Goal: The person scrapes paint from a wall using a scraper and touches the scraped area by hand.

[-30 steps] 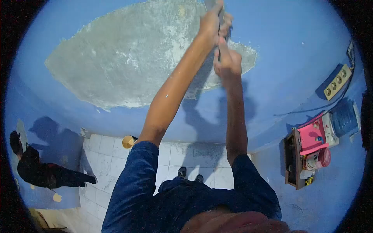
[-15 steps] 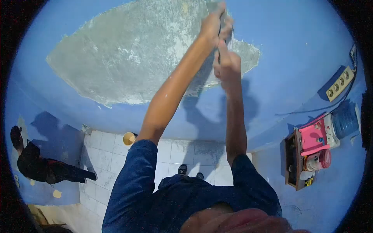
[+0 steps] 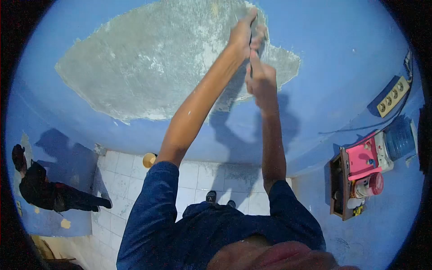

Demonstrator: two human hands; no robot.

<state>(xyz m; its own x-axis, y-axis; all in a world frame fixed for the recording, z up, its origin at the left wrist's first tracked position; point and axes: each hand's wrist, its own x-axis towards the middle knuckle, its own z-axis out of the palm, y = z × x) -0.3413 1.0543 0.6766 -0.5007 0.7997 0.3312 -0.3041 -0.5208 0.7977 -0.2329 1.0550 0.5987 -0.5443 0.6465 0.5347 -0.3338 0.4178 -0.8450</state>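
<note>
Both my hands are up at the blue wall, on a bare grey patch (image 3: 135, 63) with ragged edges where the paint is gone. They grip one slim dark-handled scraper (image 3: 251, 69), mostly covered by my fingers; its blade end lies near the patch's upper right edge. My left hand (image 3: 245, 38) is closed around the upper part, thumb stretched up along it. Below it, my right hand (image 3: 262, 81) is closed around the lower end, a finger pointing up the tool. The hands are slightly blurred.
Another person in dark clothes (image 3: 38, 186) stands at the left wall. A yellowish bucket (image 3: 149, 160) sits on the white tiled floor (image 3: 121, 184) by the wall. At right are a power strip (image 3: 393, 96), a water jug (image 3: 400, 139), a pink panel (image 3: 362, 157) and a wooden shelf (image 3: 338, 184).
Both my hands and the scraper have shifted slightly down and to the left along the wall. The grip is the same.
</note>
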